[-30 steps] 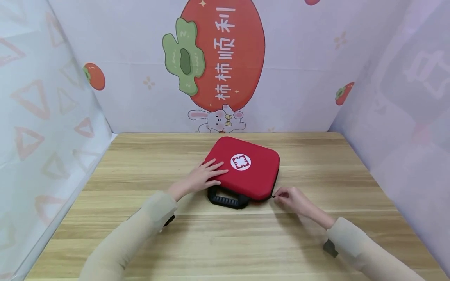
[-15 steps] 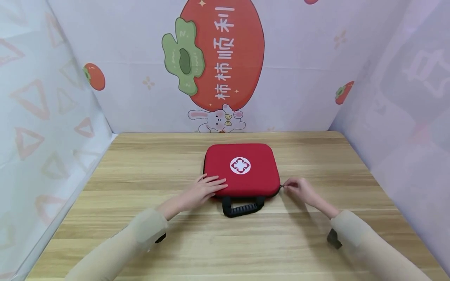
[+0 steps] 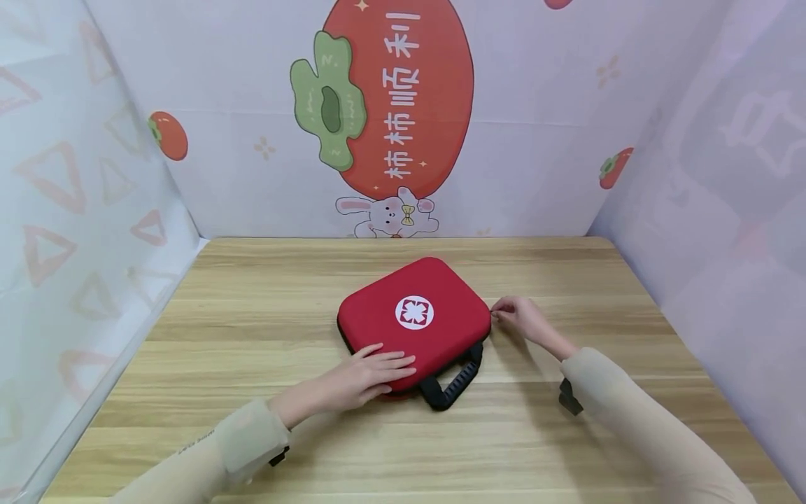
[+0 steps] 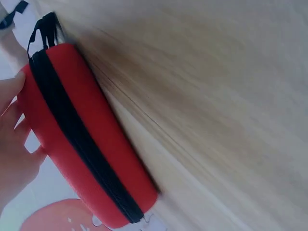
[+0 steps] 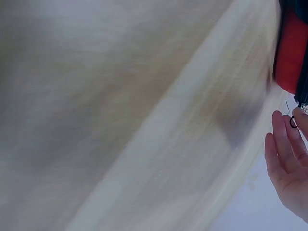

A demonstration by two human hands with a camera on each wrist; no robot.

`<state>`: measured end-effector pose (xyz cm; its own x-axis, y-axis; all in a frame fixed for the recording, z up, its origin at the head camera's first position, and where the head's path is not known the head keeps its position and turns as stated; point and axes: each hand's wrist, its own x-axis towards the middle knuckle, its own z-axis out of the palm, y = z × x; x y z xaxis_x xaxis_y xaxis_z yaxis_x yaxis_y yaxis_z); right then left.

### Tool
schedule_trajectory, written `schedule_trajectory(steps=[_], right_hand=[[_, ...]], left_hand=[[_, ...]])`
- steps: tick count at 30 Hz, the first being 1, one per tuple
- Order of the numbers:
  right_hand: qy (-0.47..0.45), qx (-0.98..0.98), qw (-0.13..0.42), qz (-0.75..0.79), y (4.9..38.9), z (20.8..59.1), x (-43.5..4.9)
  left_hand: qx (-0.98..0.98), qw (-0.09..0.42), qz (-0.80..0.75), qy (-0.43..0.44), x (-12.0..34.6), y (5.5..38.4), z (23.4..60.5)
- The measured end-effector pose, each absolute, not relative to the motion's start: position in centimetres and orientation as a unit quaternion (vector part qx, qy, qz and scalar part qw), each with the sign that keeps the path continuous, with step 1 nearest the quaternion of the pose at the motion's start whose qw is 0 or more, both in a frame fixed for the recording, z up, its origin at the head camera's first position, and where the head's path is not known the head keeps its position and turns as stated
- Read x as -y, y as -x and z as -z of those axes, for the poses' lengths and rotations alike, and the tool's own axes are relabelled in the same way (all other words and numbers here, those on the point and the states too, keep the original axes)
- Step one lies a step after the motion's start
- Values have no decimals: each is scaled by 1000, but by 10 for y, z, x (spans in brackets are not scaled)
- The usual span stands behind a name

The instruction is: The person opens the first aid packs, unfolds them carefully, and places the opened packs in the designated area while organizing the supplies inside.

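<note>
A red hard-shell first-aid case (image 3: 450, 308) with a white round emblem lies turned at an angle on the wooden table. Its black carry handle (image 3: 458, 386) points to the near right. My left hand (image 3: 362, 378) rests on the near left corner of the lid, fingers straight and spread. In the left wrist view, a black zipper band (image 4: 79, 137) runs along the case's side. My right hand (image 3: 525, 320) is at the case's right corner. Thumb and finger pinch the zipper pull (image 5: 293, 122), whose small dark loop shows in the right wrist view.
The wooden table (image 3: 264, 301) extends around the case on all sides. A white printed backdrop (image 3: 535, 140) stands behind the table, with pale sheets at left and right. A dark wrist device (image 3: 569, 397) sits below the right sleeve.
The case has turned counterclockwise, its handle swinging from near left to near right. My left hand has come nearer and stays on the lid. My right hand has moved farther away, still pinching the zipper pull.
</note>
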<state>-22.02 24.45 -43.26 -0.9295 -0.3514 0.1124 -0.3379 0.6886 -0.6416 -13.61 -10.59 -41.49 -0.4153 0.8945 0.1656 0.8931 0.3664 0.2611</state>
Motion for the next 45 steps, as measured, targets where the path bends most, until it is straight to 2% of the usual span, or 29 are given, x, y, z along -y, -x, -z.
schedule_trajectory(steps=[6,13,28,36,40,45], right_hand=[[187,-918,-1,351,228,434,-240],[186,-915,17,357,228,437,-239],[219,-899,20,378,207,441,-246],[247,-886,68,387,180,437,-238],[268,-872,60,405,171,438,-227],[253,-866,51,428,164,440,-218]], left_hand=[[-825,64,-123,-549,102,143,400],[-870,60,-37,-489,113,155,400],[-877,42,-27,-477,114,155,407],[-886,44,-35,-459,110,155,406],[-894,31,-31,-445,104,156,407],[-901,24,-35,-431,97,156,410]])
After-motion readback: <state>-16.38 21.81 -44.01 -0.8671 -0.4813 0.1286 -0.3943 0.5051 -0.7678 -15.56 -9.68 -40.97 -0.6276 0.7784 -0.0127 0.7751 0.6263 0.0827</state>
